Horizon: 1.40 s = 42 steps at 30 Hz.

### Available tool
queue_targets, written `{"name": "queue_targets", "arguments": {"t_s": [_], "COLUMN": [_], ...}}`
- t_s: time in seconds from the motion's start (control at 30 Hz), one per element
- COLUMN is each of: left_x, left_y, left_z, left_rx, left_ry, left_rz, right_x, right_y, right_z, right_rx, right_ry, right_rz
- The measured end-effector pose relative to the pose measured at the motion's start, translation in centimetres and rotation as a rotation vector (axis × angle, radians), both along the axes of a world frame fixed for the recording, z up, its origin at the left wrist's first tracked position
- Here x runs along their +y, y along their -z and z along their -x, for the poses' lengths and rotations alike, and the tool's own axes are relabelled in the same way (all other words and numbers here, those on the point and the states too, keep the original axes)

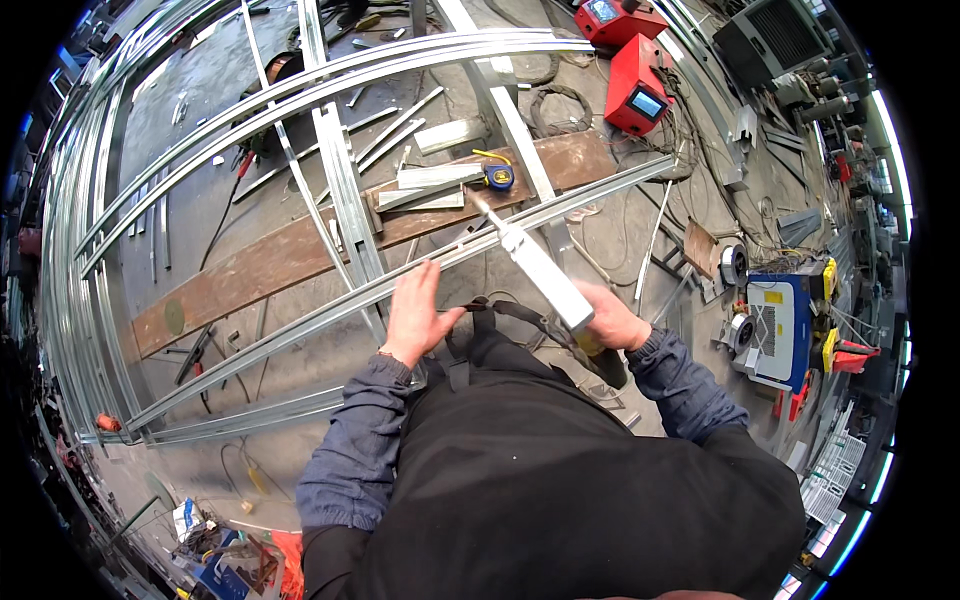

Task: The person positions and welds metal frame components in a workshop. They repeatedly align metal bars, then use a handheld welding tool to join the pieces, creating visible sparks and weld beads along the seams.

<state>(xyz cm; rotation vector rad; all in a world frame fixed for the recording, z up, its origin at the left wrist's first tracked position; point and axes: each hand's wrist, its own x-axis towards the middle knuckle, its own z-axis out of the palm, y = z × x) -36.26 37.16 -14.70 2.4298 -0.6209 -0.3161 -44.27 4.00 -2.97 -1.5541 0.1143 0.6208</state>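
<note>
My right hand (610, 320) grips a long white tube-shaped tool (540, 272) that points up and left; its thin tip sits close to the galvanized steel rail (300, 322) running diagonally in front of me. My left hand (415, 312) rests flat on that same rail, fingers together, just left of the tool. The rail belongs to a large metal frame (335, 160) of several profiles laid over a rusty brown beam (260, 262).
A blue and yellow tape measure (499, 176) and short metal offcuts (440, 178) lie on the beam. Two red welding machines (640, 95) stand at the back right with cables. A blue and white machine (780, 330) sits to the right. Tools and scraps litter the concrete floor.
</note>
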Motion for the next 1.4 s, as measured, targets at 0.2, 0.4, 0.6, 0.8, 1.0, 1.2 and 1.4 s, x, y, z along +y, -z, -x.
{"name": "queue_targets", "arguments": {"t_s": [0.2, 0.4, 0.6, 0.8, 1.0, 1.2, 1.4], "left_x": [-6.9, -1.0, 7.9, 10.8, 11.6, 9.4, 2.0], "left_y": [-5.9, -7.8, -10.5, -7.3, -2.6, -6.5, -7.0], "left_z": [2.5, 3.5, 3.0, 5.0, 8.1, 4.3, 4.6], "left_rx": [0.808, 1.209, 1.149, 1.237, 1.436, 1.468, 1.264], "left_ry": [0.422, 0.133, 0.084, 0.006, 0.127, 0.333, 0.435], "left_rz": [0.697, 1.063, 0.836, 1.133, 1.046, 1.027, 1.036], "right_x": [9.5, 15.4, 20.3, 25.5, 28.1, 24.4, 19.6], "right_y": [-3.5, -4.8, -0.9, -2.0, 0.0, -2.0, -5.1], "right_z": [-6.6, -9.4, -6.5, -7.4, -4.5, -2.3, -0.3], "right_rx": [-0.282, -0.179, -0.070, -0.195, -0.167, -0.127, -0.540], "right_ry": [0.492, 0.866, 1.083, 0.890, 0.837, 0.839, 0.710], "right_rz": [-0.272, -0.278, -0.336, -0.360, -0.276, -0.312, 0.448]}}
